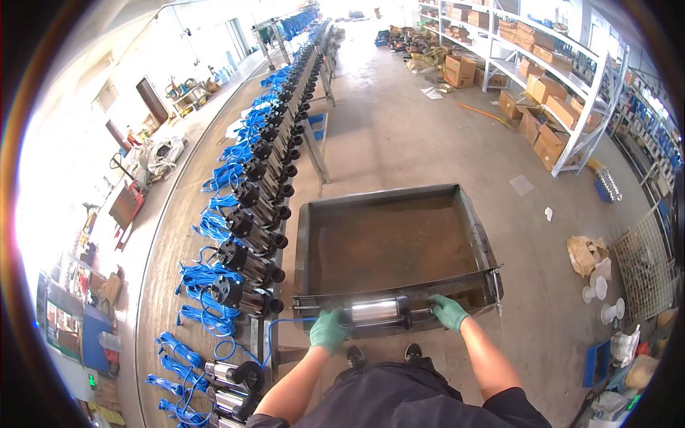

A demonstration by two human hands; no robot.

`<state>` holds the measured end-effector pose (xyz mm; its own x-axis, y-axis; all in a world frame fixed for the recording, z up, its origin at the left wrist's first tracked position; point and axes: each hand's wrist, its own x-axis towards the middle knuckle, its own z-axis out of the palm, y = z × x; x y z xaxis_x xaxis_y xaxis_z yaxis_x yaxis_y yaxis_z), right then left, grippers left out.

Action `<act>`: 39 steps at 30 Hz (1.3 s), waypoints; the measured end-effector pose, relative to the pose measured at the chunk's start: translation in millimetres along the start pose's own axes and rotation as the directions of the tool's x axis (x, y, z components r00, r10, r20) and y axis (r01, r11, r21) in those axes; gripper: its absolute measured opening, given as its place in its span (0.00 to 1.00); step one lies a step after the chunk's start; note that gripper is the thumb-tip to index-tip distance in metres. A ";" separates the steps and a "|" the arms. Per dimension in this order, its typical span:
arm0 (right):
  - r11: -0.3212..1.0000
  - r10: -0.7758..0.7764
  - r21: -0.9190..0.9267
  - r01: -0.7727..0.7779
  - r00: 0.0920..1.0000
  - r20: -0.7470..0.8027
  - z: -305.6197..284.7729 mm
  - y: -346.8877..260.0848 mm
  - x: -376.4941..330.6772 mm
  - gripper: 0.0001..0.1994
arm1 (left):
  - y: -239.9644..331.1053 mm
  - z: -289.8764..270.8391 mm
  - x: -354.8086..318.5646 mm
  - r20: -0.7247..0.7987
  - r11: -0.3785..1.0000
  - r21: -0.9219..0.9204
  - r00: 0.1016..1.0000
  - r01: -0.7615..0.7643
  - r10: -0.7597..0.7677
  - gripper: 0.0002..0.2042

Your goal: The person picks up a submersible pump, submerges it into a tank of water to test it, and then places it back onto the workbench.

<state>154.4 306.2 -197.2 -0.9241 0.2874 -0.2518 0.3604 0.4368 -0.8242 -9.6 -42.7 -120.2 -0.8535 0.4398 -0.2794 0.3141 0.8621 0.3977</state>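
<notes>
A steel-bodied submersible pump (374, 312) with black ends lies sideways across the near edge of the water tank (305, 246). My left hand (328, 332), in a green glove, is closed around the pump's left end; its fingertips are partly hidden and blurred. From that end a blue cable (292, 321) runs left toward the bench. At the right, my right hand (449, 312), also gloved in green, has its fingers curled at a short dark rod (421, 310) beside the pump's black right end.
Brownish water (392, 242) stands in the tank. Along the left, a long bench (168, 250) carries a row of similar pumps (246, 260) and bundled blue cables (207, 278). Shelving (571, 78) with cardboard boxes (546, 89) stands far right. A blue crate (597, 364) sits at the lower right.
</notes>
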 end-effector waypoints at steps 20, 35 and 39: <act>0.740 0.564 0.285 -0.609 0.793 0.231 -14.1 -31.1 6.9 0.23 | 10.5 -11.3 -2.3 0.022 1.000 0.027 1.000 -0.001 0.001 0.36; 0.792 0.380 0.462 -0.398 0.915 0.138 12.3 38.1 19.9 0.19 | 32.0 -30.6 -9.9 0.034 0.997 -0.055 0.998 0.054 -0.052 0.23; 0.911 0.345 0.228 -0.345 0.938 0.040 16.7 13.1 13.8 0.20 | 23.1 -29.9 -16.8 0.028 0.997 -0.056 0.998 0.054 -0.052 0.25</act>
<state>144.3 301.6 -220.0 -0.7474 0.3857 -0.5410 0.6180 0.1047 -0.7792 -0.5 -37.7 -80.1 -0.8566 0.4014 -0.3244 0.2443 0.8690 0.4302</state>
